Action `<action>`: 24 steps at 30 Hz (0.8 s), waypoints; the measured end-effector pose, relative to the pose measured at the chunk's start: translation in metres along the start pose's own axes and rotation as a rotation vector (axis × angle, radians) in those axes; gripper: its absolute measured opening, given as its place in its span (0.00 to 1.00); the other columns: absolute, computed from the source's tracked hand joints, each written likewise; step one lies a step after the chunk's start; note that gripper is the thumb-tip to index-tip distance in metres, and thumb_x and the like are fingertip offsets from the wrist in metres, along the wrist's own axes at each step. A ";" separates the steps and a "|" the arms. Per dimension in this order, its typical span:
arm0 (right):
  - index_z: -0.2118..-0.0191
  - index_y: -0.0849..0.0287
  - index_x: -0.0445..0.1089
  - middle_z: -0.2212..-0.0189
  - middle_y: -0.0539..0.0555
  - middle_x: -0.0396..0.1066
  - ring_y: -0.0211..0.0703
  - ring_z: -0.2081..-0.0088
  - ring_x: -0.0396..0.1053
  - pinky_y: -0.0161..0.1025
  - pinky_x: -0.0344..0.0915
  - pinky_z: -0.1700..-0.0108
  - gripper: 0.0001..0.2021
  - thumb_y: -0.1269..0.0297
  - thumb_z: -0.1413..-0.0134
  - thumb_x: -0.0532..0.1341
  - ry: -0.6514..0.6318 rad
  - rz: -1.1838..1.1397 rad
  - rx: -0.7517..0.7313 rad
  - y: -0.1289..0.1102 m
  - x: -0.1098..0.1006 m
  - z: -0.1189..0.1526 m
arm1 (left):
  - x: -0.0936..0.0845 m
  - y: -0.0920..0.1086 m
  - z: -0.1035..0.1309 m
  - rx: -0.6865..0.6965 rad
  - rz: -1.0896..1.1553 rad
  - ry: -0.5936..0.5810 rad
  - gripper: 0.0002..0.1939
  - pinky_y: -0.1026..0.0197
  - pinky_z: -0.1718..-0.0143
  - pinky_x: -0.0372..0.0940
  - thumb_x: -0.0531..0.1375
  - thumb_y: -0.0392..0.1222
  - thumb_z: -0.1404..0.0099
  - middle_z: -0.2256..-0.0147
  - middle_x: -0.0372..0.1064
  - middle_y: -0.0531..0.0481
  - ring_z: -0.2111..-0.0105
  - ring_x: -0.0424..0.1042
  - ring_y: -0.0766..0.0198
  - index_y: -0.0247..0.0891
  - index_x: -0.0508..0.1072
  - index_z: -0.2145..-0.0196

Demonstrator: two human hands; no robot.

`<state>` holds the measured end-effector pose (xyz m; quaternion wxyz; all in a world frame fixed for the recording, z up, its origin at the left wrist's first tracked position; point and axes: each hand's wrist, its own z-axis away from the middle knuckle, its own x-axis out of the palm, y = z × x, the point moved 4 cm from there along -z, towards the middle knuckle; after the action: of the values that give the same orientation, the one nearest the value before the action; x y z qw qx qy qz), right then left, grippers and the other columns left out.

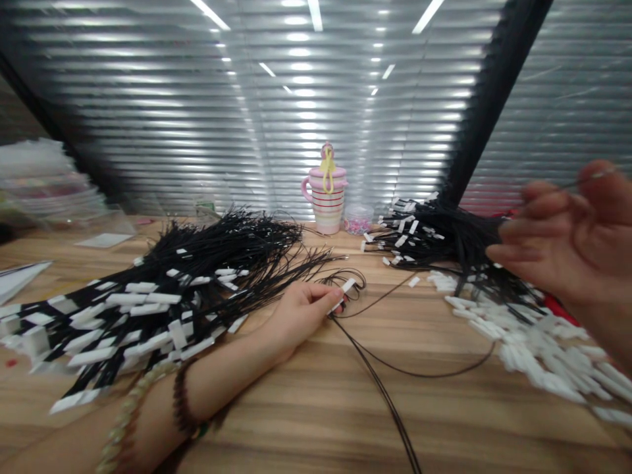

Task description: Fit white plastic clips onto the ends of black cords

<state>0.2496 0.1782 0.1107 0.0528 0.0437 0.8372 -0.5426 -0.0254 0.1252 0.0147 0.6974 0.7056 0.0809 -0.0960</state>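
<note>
Pinching a probably light, stiff white plastic strip (pixel 349 285), your left hand (pixel 302 311)'s sensibly holding one end; half-curled right hand (pixel 577 240)'s looking blurry, hold unclear.

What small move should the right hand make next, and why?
Probably bring the right hand over to the left hand: the left pinches a white tag, black cords trailing nearby, while the right, blurred, is raised well away at the side.
</note>
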 end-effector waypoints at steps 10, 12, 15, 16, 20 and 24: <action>0.70 0.62 0.72 0.80 0.49 0.65 0.31 0.78 0.59 0.29 0.54 0.77 0.10 0.62 0.49 0.56 -0.438 0.141 -0.151 0.021 0.114 0.035 | 0.001 -0.003 -0.002 -0.043 0.102 -0.020 0.15 0.68 0.82 0.44 0.58 0.49 0.46 0.82 0.63 0.53 0.83 0.51 0.74 0.31 0.72 0.75; 0.71 0.62 0.72 0.79 0.50 0.66 0.33 0.76 0.60 0.30 0.54 0.76 0.10 0.63 0.48 0.55 -0.490 0.268 -0.169 0.035 0.130 0.049 | 0.001 -0.004 -0.002 -0.044 0.122 -0.029 0.14 0.68 0.81 0.44 0.59 0.48 0.46 0.81 0.64 0.53 0.84 0.49 0.75 0.31 0.73 0.75; 0.71 0.62 0.72 0.77 0.51 0.68 0.35 0.75 0.61 0.31 0.55 0.74 0.09 0.67 0.49 0.55 -0.448 0.334 -0.194 0.049 0.140 0.062 | 0.001 -0.005 -0.002 -0.043 0.172 -0.058 0.12 0.69 0.81 0.45 0.59 0.46 0.46 0.80 0.64 0.55 0.85 0.47 0.77 0.32 0.73 0.76; 0.71 0.61 0.72 0.77 0.51 0.68 0.34 0.76 0.61 0.31 0.54 0.74 0.08 0.68 0.49 0.55 -0.431 0.330 -0.203 0.051 0.141 0.065 | 0.001 -0.006 -0.002 -0.050 0.186 -0.063 0.12 0.69 0.81 0.44 0.59 0.46 0.46 0.80 0.63 0.55 0.85 0.47 0.77 0.32 0.72 0.76; 0.71 0.62 0.71 0.78 0.50 0.68 0.33 0.77 0.60 0.30 0.53 0.76 0.09 0.68 0.49 0.54 -0.428 0.291 -0.161 0.057 0.143 0.068 | 0.000 -0.008 -0.002 -0.092 0.178 -0.044 0.13 0.69 0.82 0.42 0.59 0.47 0.46 0.81 0.62 0.54 0.84 0.47 0.77 0.31 0.72 0.76; 0.73 0.63 0.70 0.79 0.50 0.67 0.33 0.78 0.60 0.30 0.54 0.76 0.09 0.66 0.49 0.54 -0.439 0.272 -0.088 0.058 0.143 0.067 | 0.002 -0.006 -0.003 -0.062 0.169 -0.057 0.12 0.70 0.80 0.47 0.59 0.45 0.45 0.80 0.63 0.54 0.82 0.52 0.76 0.31 0.72 0.76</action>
<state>0.1180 0.1426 0.0112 0.3074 0.0350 0.8150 -0.4900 -0.0249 0.1280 0.0088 0.7265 0.6850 0.0043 -0.0542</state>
